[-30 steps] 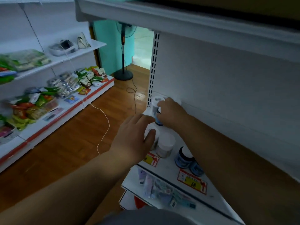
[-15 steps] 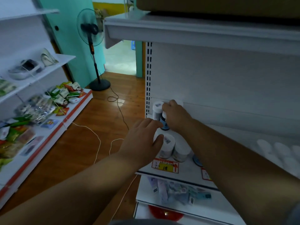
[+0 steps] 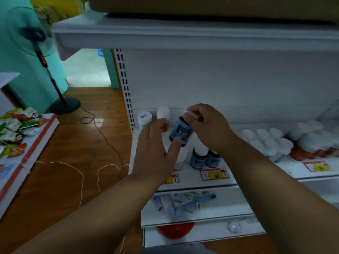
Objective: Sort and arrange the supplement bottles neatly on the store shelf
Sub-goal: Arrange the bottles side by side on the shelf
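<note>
My right hand (image 3: 207,125) grips a blue-labelled supplement bottle (image 3: 181,132) by its white cap, lifted and tilted above the white shelf (image 3: 192,178). My left hand (image 3: 156,153) is spread open just left of it, the thumb tip touching the bottle's lower edge. Two white-capped bottles (image 3: 145,119) stand at the shelf's back left corner. Two more blue-labelled bottles (image 3: 203,158) stand at the front, beside a white bottle (image 3: 180,160) partly hidden by my left hand.
A crowd of white-capped bottles (image 3: 271,142) fills the shelf's right side. Price tags (image 3: 214,174) line the front edge. The lower shelf holds flat packets (image 3: 181,200). A standing fan (image 3: 38,57) and loose cords (image 3: 102,129) occupy the wooden floor at left, by a snack shelf (image 3: 18,131).
My right hand has raised the blue-labelled bottle off the shelf and tilted it. My left hand has let go of the white bottle and opened. The view has swung right.
</note>
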Action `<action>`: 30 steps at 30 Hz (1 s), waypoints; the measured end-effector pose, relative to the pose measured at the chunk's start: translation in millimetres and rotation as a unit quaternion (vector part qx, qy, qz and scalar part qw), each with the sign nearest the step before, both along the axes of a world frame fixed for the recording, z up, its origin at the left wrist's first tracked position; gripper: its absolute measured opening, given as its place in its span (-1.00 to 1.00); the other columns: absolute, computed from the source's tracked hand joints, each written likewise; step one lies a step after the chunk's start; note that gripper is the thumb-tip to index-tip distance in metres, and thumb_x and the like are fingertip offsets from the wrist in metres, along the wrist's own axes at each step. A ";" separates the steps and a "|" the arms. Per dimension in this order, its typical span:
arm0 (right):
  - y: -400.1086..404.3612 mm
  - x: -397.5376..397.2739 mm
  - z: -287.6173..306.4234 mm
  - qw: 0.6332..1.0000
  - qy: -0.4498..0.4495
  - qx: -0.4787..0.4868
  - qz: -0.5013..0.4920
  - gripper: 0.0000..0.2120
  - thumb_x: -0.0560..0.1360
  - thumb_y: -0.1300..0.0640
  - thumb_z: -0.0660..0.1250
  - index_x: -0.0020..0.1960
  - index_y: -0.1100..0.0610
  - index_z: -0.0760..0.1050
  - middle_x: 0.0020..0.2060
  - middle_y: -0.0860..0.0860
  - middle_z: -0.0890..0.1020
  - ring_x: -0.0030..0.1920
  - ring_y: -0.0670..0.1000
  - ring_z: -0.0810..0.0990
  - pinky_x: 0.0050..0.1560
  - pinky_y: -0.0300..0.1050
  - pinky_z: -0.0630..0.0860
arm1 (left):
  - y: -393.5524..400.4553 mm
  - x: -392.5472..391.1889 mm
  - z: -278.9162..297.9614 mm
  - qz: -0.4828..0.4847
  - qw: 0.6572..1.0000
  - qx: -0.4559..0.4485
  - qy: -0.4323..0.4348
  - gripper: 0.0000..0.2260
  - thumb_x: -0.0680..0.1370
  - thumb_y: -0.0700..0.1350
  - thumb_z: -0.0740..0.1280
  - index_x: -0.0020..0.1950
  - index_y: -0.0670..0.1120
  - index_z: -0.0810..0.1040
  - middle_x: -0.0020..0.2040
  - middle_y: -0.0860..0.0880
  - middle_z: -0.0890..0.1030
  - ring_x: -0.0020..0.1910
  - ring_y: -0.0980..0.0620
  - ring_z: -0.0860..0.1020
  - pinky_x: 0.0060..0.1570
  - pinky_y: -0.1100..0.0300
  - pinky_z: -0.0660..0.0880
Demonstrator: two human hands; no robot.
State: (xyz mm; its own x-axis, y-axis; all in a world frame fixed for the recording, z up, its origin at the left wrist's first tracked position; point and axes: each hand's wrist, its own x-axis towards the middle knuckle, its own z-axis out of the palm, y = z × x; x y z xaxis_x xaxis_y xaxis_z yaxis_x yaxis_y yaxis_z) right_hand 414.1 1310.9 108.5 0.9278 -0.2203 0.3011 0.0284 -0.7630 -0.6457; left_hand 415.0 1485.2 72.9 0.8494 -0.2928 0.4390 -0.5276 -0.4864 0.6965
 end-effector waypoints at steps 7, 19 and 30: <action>-43.5 -63.0 18.6 0.998 0.014 0.066 -0.010 -0.82 0.52 -0.09 0.33 0.04 -0.02 0.53 -0.08 -0.21 0.58 -0.10 -0.28 0.53 -0.16 -0.48 0.43 | -59.4 -29.3 -1.1 -0.125 0.989 0.005 0.082 -0.38 0.47 0.31 0.11 0.48 0.08 0.20 0.34 0.12 0.34 0.22 0.25 0.31 0.16 0.33 0.25; -128.8 -58.8 2.2 0.976 0.175 -0.128 0.000 -0.61 0.50 -0.01 0.36 0.29 0.08 0.44 0.17 0.02 0.52 0.12 0.03 0.50 0.01 -0.20 0.37 | -131.4 -13.2 -39.5 -0.052 0.953 0.277 -0.110 -0.50 0.61 0.08 0.02 0.44 -0.15 0.35 0.41 -0.16 0.42 0.36 -0.17 0.39 0.36 -0.02 0.26; -132.2 -33.9 -23.4 0.934 0.280 -0.210 0.072 -0.63 0.47 0.00 0.39 0.20 0.12 0.43 0.13 0.06 0.49 0.01 0.02 0.42 -0.06 -0.17 0.32 | -141.3 -5.8 -58.9 -0.056 0.887 0.451 -0.079 -0.50 0.61 0.11 0.01 0.53 -0.03 0.19 0.37 -0.04 0.44 0.28 -0.11 0.41 0.26 0.01 0.30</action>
